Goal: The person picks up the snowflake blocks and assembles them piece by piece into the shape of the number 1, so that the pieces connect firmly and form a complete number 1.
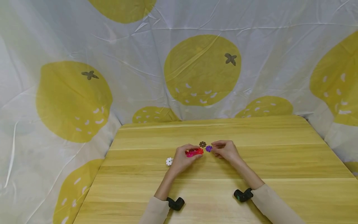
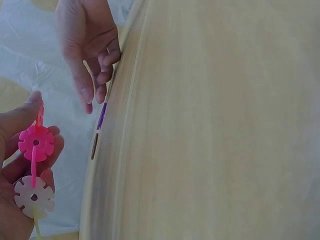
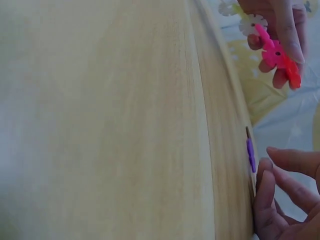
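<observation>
My left hand (image 1: 181, 159) grips a chain of slotted snowflake discs between thumb and fingers. In the left wrist view the chain shows a pink disc (image 2: 36, 143), a white disc (image 2: 34, 197) and a bit of yellow below; a red disc (image 3: 292, 73) forms its other end in the right wrist view. My right hand (image 1: 227, 151) is at the table just right of a loose purple disc (image 1: 208, 148), its fingertips close to the disc's edge and its thumb and forefinger apart. A brown disc (image 1: 202, 144) lies beside the purple one, slightly farther back.
The wooden table (image 1: 207, 189) runs back to a hanging cloth (image 1: 139, 74) with yellow fruit prints. Each wrist wears a black device, one at the left sleeve (image 1: 156, 211) and one at the right sleeve (image 1: 274, 203).
</observation>
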Demonstrator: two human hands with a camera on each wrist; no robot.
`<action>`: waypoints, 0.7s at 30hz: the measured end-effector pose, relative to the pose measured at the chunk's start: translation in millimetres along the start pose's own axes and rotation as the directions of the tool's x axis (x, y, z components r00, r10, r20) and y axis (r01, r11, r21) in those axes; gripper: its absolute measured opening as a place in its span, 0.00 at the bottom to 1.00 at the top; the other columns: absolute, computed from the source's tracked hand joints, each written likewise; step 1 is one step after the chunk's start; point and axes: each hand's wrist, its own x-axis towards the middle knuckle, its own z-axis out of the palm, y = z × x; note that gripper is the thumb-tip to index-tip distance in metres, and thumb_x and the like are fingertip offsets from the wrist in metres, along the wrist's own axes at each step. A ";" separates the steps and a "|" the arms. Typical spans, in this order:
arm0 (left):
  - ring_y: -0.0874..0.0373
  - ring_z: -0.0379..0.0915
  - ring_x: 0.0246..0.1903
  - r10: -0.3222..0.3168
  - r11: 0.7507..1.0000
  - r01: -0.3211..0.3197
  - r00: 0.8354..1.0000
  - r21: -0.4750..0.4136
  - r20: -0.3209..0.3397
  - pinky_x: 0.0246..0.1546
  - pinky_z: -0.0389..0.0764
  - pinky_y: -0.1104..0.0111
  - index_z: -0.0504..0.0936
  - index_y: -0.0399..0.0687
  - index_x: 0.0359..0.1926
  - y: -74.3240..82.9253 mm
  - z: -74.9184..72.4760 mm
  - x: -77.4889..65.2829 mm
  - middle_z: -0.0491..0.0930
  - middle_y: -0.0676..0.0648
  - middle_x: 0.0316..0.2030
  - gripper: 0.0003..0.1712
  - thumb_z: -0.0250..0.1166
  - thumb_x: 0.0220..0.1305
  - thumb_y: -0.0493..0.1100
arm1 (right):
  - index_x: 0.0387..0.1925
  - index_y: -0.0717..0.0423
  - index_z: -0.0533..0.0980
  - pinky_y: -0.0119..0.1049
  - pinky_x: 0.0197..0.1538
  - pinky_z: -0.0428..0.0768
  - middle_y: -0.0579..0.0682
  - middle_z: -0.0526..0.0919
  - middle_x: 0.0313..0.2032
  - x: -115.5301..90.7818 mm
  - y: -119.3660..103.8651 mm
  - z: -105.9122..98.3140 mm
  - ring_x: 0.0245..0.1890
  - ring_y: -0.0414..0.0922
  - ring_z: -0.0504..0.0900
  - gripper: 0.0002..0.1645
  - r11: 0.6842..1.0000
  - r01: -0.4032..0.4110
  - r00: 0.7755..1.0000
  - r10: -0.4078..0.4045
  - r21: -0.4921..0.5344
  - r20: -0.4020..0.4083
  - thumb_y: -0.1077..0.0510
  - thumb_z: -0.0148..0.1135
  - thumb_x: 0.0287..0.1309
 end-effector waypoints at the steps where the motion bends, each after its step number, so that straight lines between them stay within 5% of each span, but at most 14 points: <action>1: 0.52 0.85 0.50 0.001 1.000 -0.001 1.000 -0.003 0.001 0.54 0.84 0.65 0.89 0.41 0.52 0.1 0.0 -0.1 0.90 0.45 0.48 0.19 0.77 0.60 0.42 | 0.54 0.69 0.82 0.34 0.30 0.86 0.64 0.89 0.40 1.2 0.6 0.4 0.28 0.43 0.87 0.22 1.000 -0.001 1.000 0.001 -0.004 -0.002 0.65 0.74 0.59; 13: 0.53 0.85 0.48 0.015 1.000 -0.014 1.000 -0.028 0.019 0.50 0.84 0.69 0.90 0.42 0.51 -2.2 -2.4 -3.3 0.90 0.45 0.46 0.17 0.77 0.61 0.42 | 0.50 0.68 0.84 0.30 0.23 0.79 0.56 0.87 0.27 9.5 1.6 9.2 0.18 0.40 0.80 0.20 0.987 0.044 0.999 -0.044 -0.156 0.006 0.65 0.76 0.56; 21: 0.53 0.85 0.47 0.040 0.998 -0.040 0.999 -0.048 0.011 0.50 0.85 0.68 0.90 0.43 0.50 -2.9 -0.8 -2.5 0.90 0.45 0.45 0.17 0.77 0.61 0.42 | 0.42 0.65 0.83 0.30 0.25 0.78 0.53 0.83 0.29 7.4 -3.2 10.9 0.23 0.41 0.78 0.16 0.960 0.024 0.999 -0.032 -0.280 -0.025 0.67 0.79 0.50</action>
